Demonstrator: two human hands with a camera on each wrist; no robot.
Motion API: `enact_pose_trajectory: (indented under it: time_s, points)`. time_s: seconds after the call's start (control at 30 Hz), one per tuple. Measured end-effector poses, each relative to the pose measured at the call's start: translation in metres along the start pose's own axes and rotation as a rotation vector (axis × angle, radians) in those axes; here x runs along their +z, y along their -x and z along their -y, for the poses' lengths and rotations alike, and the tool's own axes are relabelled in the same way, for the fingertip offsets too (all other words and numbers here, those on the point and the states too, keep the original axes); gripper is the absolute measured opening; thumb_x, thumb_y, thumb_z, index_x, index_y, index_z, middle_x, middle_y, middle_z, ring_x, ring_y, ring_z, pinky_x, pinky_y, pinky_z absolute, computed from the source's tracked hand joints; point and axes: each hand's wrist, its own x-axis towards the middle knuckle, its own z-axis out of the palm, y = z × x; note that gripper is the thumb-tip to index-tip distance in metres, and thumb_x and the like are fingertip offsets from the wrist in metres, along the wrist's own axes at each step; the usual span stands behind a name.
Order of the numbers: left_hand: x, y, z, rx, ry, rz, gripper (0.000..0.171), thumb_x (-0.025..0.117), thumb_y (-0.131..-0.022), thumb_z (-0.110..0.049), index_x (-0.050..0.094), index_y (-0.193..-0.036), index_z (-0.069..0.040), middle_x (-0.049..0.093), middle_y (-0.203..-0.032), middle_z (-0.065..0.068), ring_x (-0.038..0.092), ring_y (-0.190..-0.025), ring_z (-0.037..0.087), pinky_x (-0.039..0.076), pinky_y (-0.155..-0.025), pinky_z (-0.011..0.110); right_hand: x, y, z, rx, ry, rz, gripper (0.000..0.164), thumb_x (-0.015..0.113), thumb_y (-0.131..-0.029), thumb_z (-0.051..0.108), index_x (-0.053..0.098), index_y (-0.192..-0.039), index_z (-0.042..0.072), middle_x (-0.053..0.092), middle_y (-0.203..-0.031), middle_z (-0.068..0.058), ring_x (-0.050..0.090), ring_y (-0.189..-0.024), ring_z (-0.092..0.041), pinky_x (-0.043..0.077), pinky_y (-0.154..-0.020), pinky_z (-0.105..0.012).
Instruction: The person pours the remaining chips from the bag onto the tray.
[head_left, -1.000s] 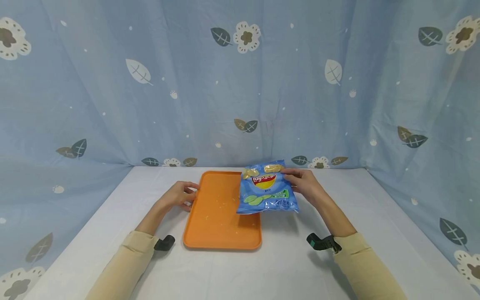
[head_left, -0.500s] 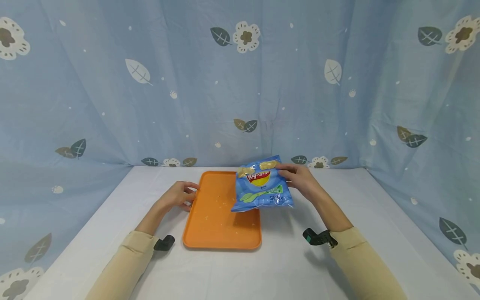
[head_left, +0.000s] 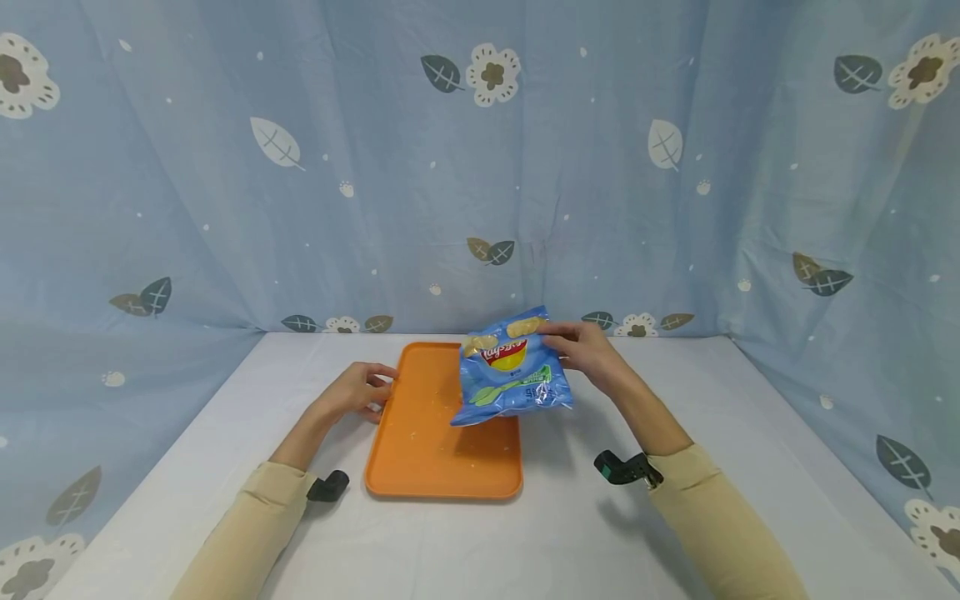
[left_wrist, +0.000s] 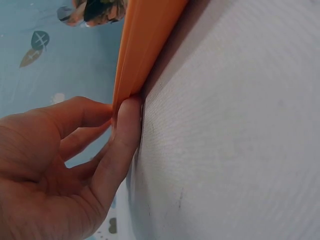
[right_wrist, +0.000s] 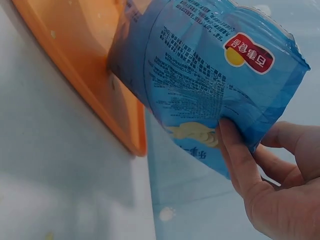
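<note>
An orange tray (head_left: 416, 450) lies flat on the white table, small crumbs scattered on its surface. My left hand (head_left: 356, 390) pinches its left rim; the left wrist view shows the thumb (left_wrist: 131, 117) low against the tray's outer side and the other fingers at the upper edge. A blue Lay's chip bag (head_left: 510, 371) is held tilted over the tray's right half, its printed front toward the head camera. My right hand (head_left: 588, 354) pinches the bag's upper right side. From the right wrist, the bag's printed back (right_wrist: 192, 75) shows, with fingers pressed on it.
A white cloth-covered table (head_left: 480, 550) runs back to a blue curtain (head_left: 390, 208) with flower and leaf prints. More curtain closes off both sides. A black wrist camera (head_left: 327, 486) sits on the left wrist and another (head_left: 626, 469) on the right.
My right hand has carried the chip bag left and slightly up, farther over the tray, with the bag tilting more. My left hand and the tray have stayed in place.
</note>
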Motion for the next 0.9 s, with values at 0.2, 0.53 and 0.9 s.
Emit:
enact_pose_trajectory:
  time_s: [0.2,0.53,0.9]
  points:
    - [0.000,0.000,0.000,0.005,0.000,0.002,0.041,0.058,-0.093,-0.004,0.056,-0.134,-0.001,0.060,-0.111,0.020,0.064,-0.075,0.017,0.064,-0.063,0.035,0.003,0.002,0.006,-0.012,-0.017,0.009,0.039,0.059,-0.098,0.024,0.060,-0.134,0.010,0.052,-0.142,-0.016,0.059,-0.121,-0.033,0.054,-0.100,-0.042]
    - [0.000,0.001,0.000,0.010,0.002,0.003,0.042,0.058,-0.092,-0.004,0.056,-0.134,-0.001,0.059,-0.112,0.021,0.065,-0.077,0.017,0.064,-0.063,0.035,0.006,0.002,0.012,-0.027,-0.024,0.017,0.037,0.059,-0.099,0.024,0.061,-0.133,0.011,0.053,-0.141,-0.014,0.059,-0.122,-0.032,0.054,-0.100,-0.043]
    - [0.000,-0.001,0.002,-0.002,-0.001,-0.005,0.041,0.059,-0.092,-0.004,0.057,-0.133,-0.002,0.058,-0.113,0.021,0.065,-0.078,0.018,0.063,-0.063,0.035,0.007,0.003,0.018,-0.039,-0.021,0.023,0.037,0.060,-0.098,0.024,0.062,-0.132,0.012,0.052,-0.142,-0.014,0.059,-0.122,-0.032,0.054,-0.100,-0.043]
